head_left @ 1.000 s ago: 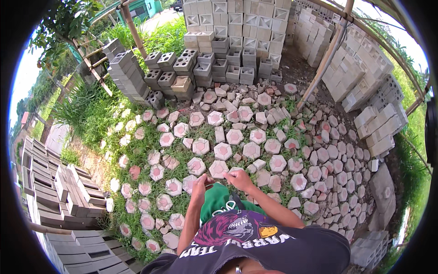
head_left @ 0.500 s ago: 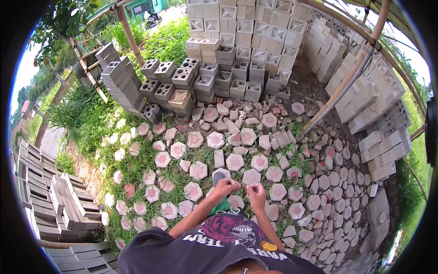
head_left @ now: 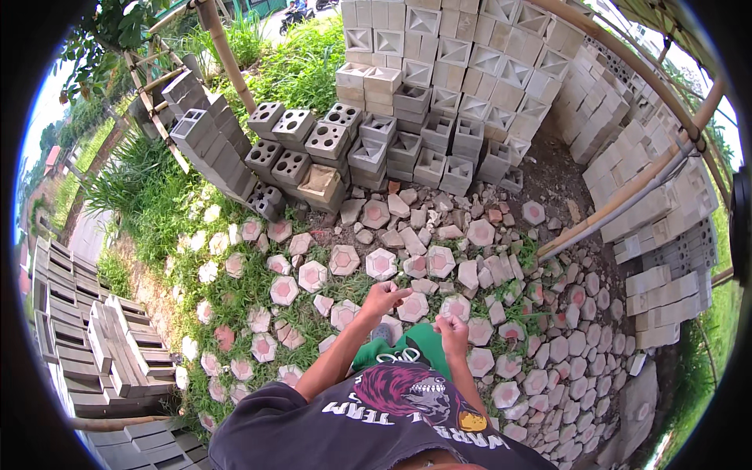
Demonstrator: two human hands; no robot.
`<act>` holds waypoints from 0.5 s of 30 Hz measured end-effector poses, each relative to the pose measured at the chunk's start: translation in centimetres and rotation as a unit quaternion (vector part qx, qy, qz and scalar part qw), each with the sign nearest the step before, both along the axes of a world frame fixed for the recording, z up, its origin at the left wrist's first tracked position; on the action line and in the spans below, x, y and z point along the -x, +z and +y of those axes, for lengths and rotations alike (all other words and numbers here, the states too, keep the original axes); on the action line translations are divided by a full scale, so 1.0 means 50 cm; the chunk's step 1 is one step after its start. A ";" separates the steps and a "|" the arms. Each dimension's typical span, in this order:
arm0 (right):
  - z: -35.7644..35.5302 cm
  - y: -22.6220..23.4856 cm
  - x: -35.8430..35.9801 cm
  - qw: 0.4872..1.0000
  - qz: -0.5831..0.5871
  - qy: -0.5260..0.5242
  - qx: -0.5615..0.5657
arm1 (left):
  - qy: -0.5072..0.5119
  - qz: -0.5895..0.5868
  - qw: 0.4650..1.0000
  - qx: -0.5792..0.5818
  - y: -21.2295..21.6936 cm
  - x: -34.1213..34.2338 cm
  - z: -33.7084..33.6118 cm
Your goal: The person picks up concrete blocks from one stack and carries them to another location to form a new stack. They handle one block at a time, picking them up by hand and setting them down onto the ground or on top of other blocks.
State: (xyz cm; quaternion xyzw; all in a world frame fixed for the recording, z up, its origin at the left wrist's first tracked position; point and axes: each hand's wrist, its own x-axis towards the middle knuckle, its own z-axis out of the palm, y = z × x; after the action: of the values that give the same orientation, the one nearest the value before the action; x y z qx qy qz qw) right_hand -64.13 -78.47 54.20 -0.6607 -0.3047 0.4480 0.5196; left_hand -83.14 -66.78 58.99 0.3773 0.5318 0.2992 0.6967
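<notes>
My left hand (head_left: 384,300) is held out in front of my body, fingers curled in a pinch, with one fingertip pointing right. A short gap to the right and slightly nearer, my right hand (head_left: 452,332) is closed like a loose fist. Anything between the fingers of either hand is too small to make out. Below both hands are my green shorts (head_left: 407,345) and dark printed shirt (head_left: 345,423). Hexagonal paving stones (head_left: 381,264) with reddish centres lie on the ground beyond, touched by neither hand.
Grey hollow blocks (head_left: 294,125) are stacked ahead, beside a tall wall of pale vent blocks (head_left: 454,51). More pale blocks (head_left: 666,301) stand at the right, near a slanting bamboo pole (head_left: 611,217). Broken stones (head_left: 411,241) litter the ground. Long grey blocks (head_left: 117,345) fill the left.
My hands have moved apart; before, their fingertips nearly met. My left hand is farther forward. The view has shifted, and more of the green shorts shows.
</notes>
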 end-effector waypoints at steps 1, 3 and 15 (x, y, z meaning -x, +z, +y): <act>0.015 0.000 -0.008 1.000 -0.011 0.021 0.014 | -0.009 0.024 1.000 0.010 -0.005 -0.008 0.009; 0.069 -0.003 -0.026 0.999 -0.006 0.026 0.028 | -0.028 0.039 0.998 0.042 -0.031 -0.030 0.035; 0.491 -0.050 -0.331 0.993 0.012 0.111 0.032 | 0.011 0.026 0.999 0.046 -0.076 -0.304 0.337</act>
State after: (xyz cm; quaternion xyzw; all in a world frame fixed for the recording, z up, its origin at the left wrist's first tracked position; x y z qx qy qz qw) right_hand -47.58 -53.91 51.70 -0.6339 -0.3550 0.5204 0.4488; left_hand -67.96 -49.91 55.18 0.3469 0.5673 0.2719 0.6957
